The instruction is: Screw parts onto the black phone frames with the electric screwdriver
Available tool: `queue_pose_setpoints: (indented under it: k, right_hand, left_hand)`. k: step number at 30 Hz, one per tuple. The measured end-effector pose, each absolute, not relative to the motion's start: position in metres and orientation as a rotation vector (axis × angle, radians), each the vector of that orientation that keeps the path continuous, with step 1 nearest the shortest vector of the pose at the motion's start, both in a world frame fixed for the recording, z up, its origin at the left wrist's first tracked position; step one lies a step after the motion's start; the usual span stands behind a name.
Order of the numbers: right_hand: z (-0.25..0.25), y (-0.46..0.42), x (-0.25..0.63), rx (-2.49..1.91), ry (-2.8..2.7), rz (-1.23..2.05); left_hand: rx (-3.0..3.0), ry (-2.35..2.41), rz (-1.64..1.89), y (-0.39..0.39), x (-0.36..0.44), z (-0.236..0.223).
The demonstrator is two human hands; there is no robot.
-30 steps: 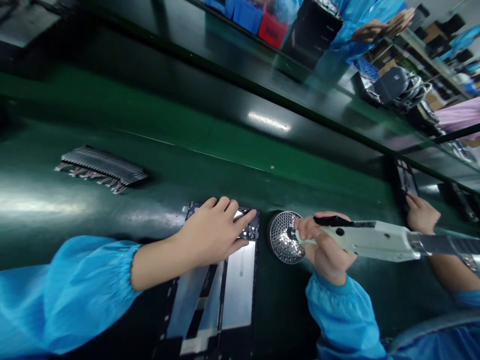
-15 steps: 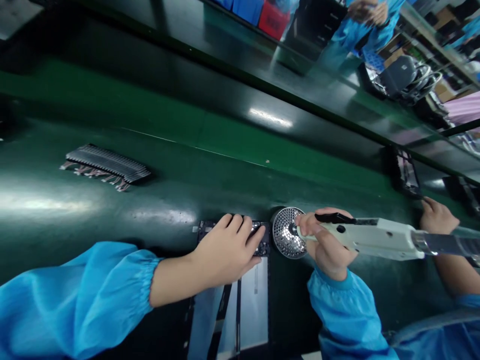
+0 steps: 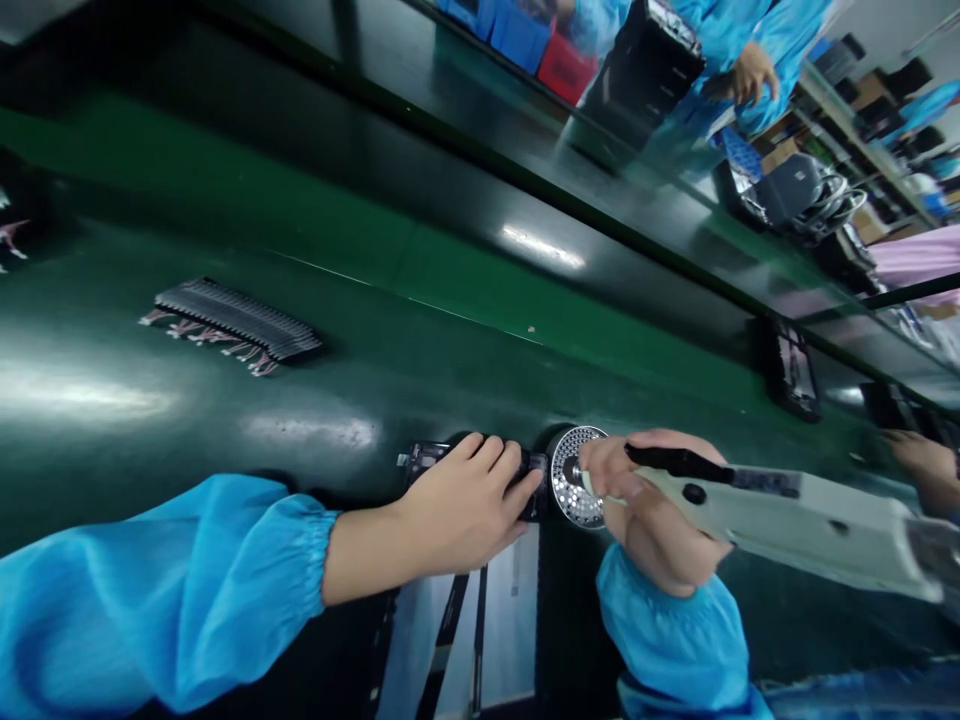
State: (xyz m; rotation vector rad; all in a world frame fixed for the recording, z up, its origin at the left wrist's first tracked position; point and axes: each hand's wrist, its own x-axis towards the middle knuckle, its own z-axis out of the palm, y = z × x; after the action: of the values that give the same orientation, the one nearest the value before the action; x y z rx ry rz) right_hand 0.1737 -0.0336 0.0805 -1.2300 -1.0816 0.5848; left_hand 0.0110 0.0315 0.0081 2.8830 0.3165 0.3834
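Note:
An opened tablet lies at the bottom centre, its back off, with dark flat cables across a pale inner panel. My left hand rests over its upper end, fingers bent and close together along the edge. Beside that end stands a round metal screw dish with a holed top. My right hand is wrapped round a pale green electric screwdriver, held almost level. The driver's tip points at the dish; my fingers partly hide it, and I cannot tell whether it touches a screw.
A row of grey parts with pinkish wires lies on the green bench at left. A black device sits at right, near a co-worker's hand. Behind the raised ledge are a red bin and another person.
The view has shifted slightly. The screwdriver's rear end has swung lower and nearer, its tip still over the dish. My left hand stays on the tablet. The co-worker's hand at right has drawn away from the black device.

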Motion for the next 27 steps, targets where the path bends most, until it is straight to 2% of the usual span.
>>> queue_pose_setpoints:
  k: [27]
  right_hand:
    - [0.065, -0.029, 0.174, -1.147, -1.098, 0.628]
  left_hand:
    - [2.884, 0.305, 0.437, 0.03, 0.011, 0.008]
